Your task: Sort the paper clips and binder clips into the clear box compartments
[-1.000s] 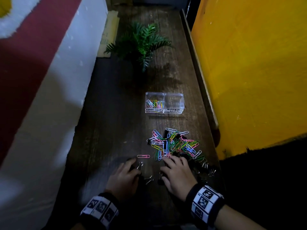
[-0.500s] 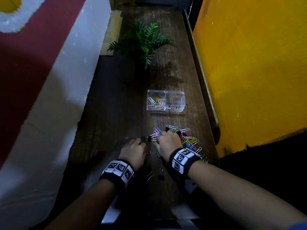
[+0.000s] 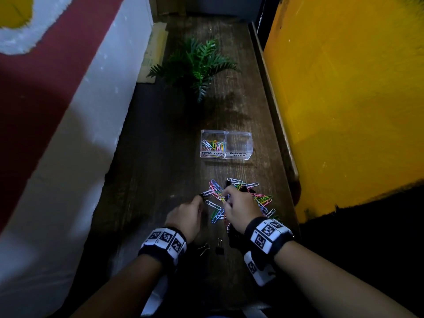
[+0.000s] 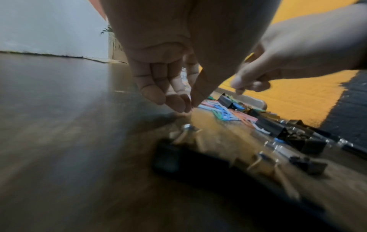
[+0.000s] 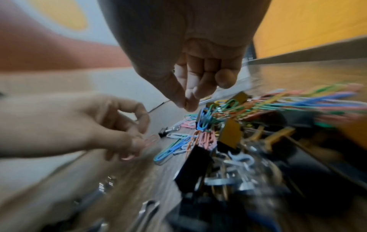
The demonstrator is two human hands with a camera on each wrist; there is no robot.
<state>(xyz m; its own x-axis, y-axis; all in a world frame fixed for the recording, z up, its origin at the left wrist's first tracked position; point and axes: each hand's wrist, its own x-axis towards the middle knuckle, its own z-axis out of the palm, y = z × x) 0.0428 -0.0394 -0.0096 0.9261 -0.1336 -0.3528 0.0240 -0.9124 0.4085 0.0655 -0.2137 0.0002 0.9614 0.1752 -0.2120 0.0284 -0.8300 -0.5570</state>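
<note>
I am seeing both hands moved up from the counter's (image 3: 160, 171) near edge into the pile of clips (image 3: 241, 198). My left hand (image 3: 187, 218) is pinching a pink paper clip (image 5: 149, 140); my right hand (image 3: 239, 208) is pinching, contents unclear. The clear box (image 3: 226, 144) is waiting at twelve o'clock, its binder side empty.

The right hand (image 3: 239, 208) covers the middle of the clip pile (image 3: 263, 199), and whether its pinched fingertips (image 5: 188, 102) hold anything cannot be told. Binder clips (image 4: 258, 161) nearest both wrist cameras are smeared. The box labels (image 3: 226, 153) are too small to read surely.
</note>
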